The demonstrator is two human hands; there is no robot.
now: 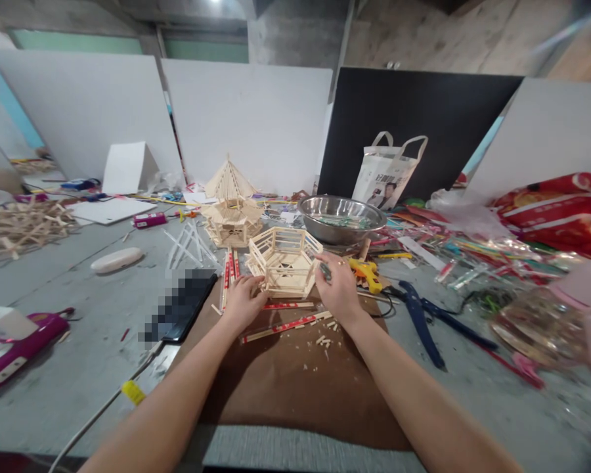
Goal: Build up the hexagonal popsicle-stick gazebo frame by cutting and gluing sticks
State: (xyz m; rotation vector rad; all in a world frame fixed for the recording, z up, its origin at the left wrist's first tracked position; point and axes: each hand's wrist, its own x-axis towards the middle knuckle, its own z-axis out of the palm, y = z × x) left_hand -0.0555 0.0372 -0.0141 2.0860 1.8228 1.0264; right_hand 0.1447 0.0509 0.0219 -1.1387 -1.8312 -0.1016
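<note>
A small hexagonal frame of wooden sticks (pixel 284 261) stands on a brown mat (pixel 295 387) in front of me. My left hand (pixel 243 302) rests on the mat at the frame's lower left corner, fingers curled and touching its base. My right hand (pixel 337 289) is at the frame's right side, closed round a small dark object I cannot make out. Red-striped sticks (pixel 285 325) and wood chips lie on the mat between my wrists. Behind the frame stands a finished stick pavilion (pixel 231 207) with a pointed roof.
A steel bowl (pixel 342 219), a yellow glue gun (pixel 367 272) and blue-handled cutters (pixel 421 315) lie to the right among packets of sticks. A phone (pixel 180 305) lies left of the mat, a magenta tool (pixel 14 345) far left. White boards stand behind.
</note>
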